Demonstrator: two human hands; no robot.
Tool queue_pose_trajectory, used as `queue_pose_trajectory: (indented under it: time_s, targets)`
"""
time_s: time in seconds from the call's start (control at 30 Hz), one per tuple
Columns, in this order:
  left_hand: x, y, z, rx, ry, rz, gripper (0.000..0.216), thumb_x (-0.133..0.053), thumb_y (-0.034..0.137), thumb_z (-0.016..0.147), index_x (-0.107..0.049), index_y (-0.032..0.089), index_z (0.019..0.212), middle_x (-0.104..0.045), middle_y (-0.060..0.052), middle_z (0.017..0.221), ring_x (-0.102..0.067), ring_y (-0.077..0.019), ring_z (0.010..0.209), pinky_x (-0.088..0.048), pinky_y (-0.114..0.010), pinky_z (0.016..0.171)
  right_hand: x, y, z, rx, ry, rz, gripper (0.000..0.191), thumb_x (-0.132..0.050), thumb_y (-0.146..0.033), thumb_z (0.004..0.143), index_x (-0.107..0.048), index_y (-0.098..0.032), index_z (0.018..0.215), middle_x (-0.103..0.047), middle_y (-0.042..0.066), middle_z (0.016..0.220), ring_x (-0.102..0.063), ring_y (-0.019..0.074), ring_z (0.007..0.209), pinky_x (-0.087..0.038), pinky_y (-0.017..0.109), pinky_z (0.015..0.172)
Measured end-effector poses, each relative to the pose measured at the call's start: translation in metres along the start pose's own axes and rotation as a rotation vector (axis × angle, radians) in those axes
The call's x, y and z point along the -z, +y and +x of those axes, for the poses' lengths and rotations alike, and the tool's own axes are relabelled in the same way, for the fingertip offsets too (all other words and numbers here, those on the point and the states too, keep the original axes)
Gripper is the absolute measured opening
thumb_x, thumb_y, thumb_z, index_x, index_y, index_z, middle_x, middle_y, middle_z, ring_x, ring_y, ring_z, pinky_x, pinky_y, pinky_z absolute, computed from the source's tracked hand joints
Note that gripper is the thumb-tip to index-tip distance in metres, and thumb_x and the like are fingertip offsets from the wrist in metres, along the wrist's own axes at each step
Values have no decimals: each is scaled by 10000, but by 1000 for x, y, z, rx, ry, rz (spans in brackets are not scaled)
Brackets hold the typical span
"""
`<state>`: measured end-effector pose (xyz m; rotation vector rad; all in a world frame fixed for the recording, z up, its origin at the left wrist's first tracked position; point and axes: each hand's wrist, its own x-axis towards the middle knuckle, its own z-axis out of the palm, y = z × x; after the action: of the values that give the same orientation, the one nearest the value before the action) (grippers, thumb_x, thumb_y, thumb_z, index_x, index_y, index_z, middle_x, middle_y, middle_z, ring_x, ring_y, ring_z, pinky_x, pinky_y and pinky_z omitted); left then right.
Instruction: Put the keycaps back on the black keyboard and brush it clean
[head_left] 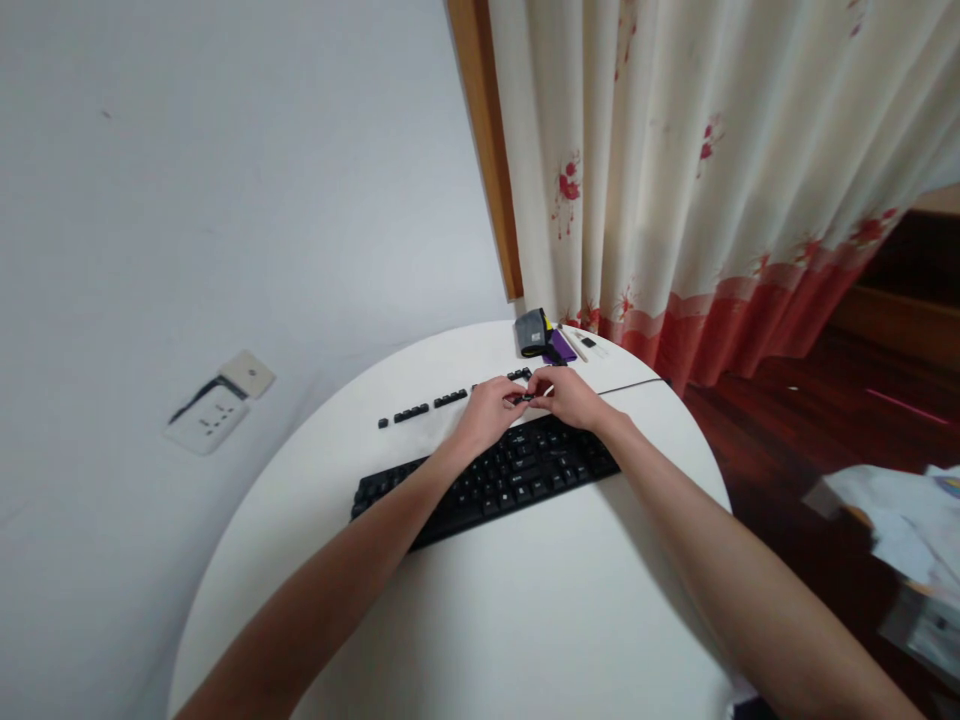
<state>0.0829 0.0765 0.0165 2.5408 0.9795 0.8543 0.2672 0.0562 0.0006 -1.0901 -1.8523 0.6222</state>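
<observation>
"Left hand (491, 410) and right hand (566, 395), what are they doing?"

"Meeting above the far edge of the black keyboard (517, 470). Each is nearly closed, thumb against fingertips, in a pinch around 1 small dark piece (528, 397). I can't tell which hand bears more of the grip, or exactly what the piece is; fingers cover most of it."

"And around the keyboard?"

"Beyond its far edge, loose black keycaps (450, 398) lie in short groups on the white surface (510, 620), with 1 set apart at the left end. Past its right part sit a grey pouch (531, 333), a purple item (560, 347) and a pale stick (576, 345). A thin cable (634, 386) runs off beyond its right end."

"What worries you?"

"Slipping, mainly. Such a tiny piece, held only by fingertips, could spring out if squeezed unevenly, then land among the keys or bounce off the surface."

"Anything else?"

"The keycaps lie just beside the fingers, so a careless sweep could scatter them and muddle their order. A forearm dropping onto the keyboard could shift it, too."
</observation>
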Motion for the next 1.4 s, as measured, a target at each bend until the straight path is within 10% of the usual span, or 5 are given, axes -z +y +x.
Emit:
queue_pose_trajectory:
  time_s: [0.27, 1.4]
  targets:
    - [5, 8, -20, 275, 81, -376, 129, -748, 222, 760, -751, 155, 870, -752, -69, 880, -703, -191, 795, -584, -324, 795, 6, -6, -3, -30, -37, -40, 153, -613, -175, 809, -695, -140, 934, -675, 26, 769, -592, 144, 703, -463, 259, 694]
    - [-18, 29, -43, -50, -51, 41, 151, -595, 161, 877, -738, 199, 849, -727, -38, 967, -618, -206, 946, -489, -383, 942, 10, -8, -6, -164, -147, -298, 214, -607, -124, 817, -735, -137, 988, -734, 67, 863, -647, 157, 771, -483, 254, 756]
